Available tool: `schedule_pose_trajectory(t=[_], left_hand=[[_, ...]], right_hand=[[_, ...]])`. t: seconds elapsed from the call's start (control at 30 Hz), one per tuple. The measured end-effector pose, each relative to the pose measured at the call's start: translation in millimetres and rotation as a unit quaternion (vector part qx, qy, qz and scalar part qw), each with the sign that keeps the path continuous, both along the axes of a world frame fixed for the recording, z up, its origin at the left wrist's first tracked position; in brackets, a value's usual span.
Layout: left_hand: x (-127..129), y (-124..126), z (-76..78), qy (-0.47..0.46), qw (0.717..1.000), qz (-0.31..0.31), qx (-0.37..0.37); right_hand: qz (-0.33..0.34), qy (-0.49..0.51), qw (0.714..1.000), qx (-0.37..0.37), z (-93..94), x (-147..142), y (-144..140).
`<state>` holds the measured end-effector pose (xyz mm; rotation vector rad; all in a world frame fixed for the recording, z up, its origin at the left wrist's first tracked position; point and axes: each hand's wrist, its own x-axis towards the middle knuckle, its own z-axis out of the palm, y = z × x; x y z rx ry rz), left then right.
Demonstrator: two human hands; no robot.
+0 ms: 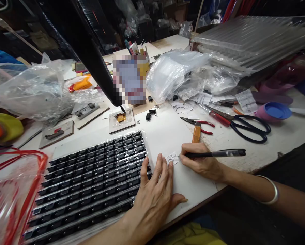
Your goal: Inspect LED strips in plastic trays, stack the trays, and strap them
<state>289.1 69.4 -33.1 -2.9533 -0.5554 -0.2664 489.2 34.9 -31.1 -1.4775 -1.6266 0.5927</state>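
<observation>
The left hand (156,185), fingers spread, presses the small white paper label (172,158) while the right hand (200,160) pinches a black pen (215,153); weak pressing could let the label slip and smear the writing.

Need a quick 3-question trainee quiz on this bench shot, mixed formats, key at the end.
1. True or false: the right hand holds a black pen with its tip on the small paper slip.
2. What does the left hand rest on? A) the black-handled scissors B) the white table beside the tray of black parts, fingertips at the slip C) the blue lid
3. Fill in: the pliers behind the right hand have ___ handles.

Key: 1 true; 2 B; 3 red.
</observation>
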Motion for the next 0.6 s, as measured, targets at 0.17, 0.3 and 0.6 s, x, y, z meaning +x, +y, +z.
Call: schedule_pose_trajectory(t=[0.17,0.3,0.6], left_hand=[[0.6,1.4,-0.8,-0.004,1.0,0.002,-0.005],[0.7,2.9,-1.1,-0.015,1.0,0.002,-0.008],[0.2,2.2,-2.8,-0.028,1.0,-0.007,0.006]], right_hand=[[-0.043,0.105,0.994,-0.005,5.8,1.3,0.1],[-0.028,0.117,0.993,-0.021,7.6,1.4,-3.1],[0.043,-0.022,0.999,0.025,-0.6,-3.9,-5.6]])
